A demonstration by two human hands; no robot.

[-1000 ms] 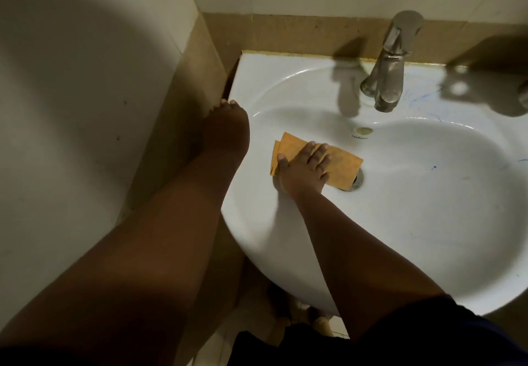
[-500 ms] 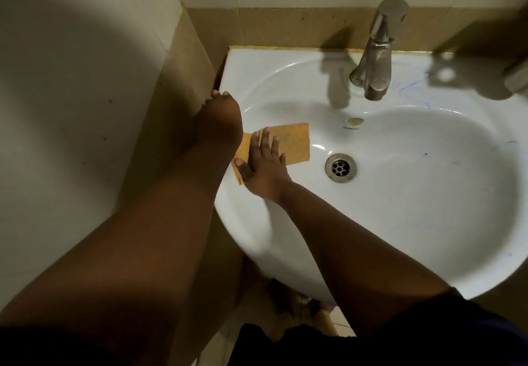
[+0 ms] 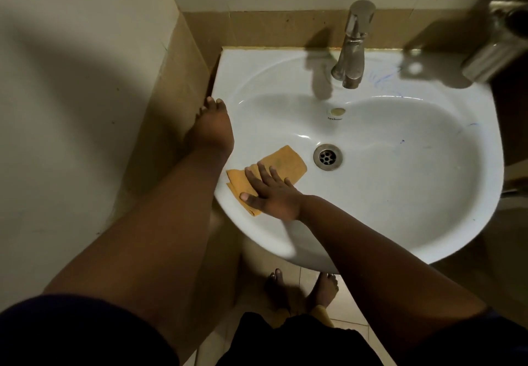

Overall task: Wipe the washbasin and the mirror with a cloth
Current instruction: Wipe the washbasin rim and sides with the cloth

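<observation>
The orange cloth is pressed flat under the straight fingers of the right hand, its long axis running beyond the fingertips toward the drain of the washbasin

Cream walls met in a corner, with a brown tile band running along their lower part; pale floor tiles lay below, and dim light cast soft shadows
</observation>
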